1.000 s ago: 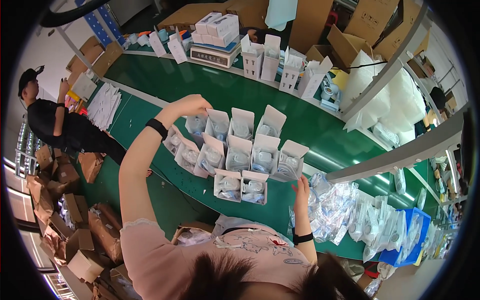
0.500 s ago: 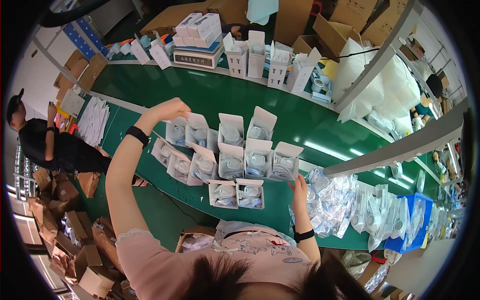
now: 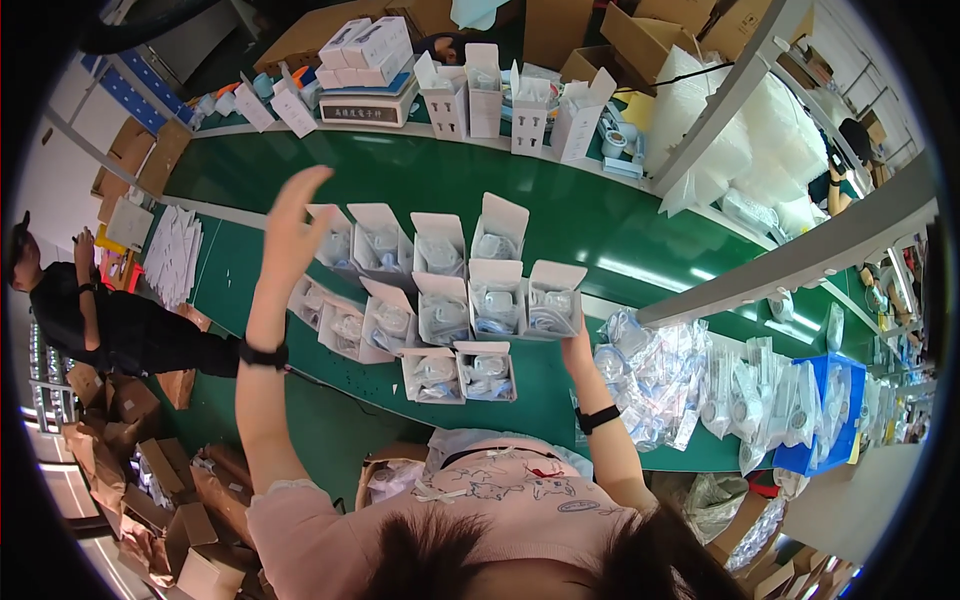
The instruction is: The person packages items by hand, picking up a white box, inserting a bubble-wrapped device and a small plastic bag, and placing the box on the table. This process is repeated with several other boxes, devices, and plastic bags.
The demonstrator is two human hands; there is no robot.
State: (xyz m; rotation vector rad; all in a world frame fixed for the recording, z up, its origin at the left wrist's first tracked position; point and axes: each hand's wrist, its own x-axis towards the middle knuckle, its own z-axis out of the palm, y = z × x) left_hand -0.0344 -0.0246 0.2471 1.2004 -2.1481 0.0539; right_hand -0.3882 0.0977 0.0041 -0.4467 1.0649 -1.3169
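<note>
Several open white cartons (image 3: pixel 443 307) stand in close rows on the green table, flaps raised. In each lie clear-bagged parts, white and pale blue. My left hand (image 3: pixel 297 225) is raised beside the far-left carton (image 3: pixel 336 243), open, fingers stretched out and holding nothing. At the right end of the group, my right hand (image 3: pixel 577 350) rests against the outer side of the rightmost carton (image 3: pixel 553 312). Its fingers look stretched along that wall and are partly hidden. Two cartons (image 3: pixel 461 374) sit nearest me.
A heap of clear-bagged parts (image 3: pixel 650 380) lies right of the cartons, with a blue bin (image 3: pixel 835 415) beyond. A grey metal post (image 3: pixel 780 265) slants across the right. Farther back are a scale (image 3: pixel 368 106) and upright cartons (image 3: pixel 483 95). A person in black (image 3: pixel 100 310) stands at left.
My left hand has left the far-left carton's flap, moving left, and its fingers have straightened. My right hand has come closer against the rightmost carton. The view has shifted slightly.
</note>
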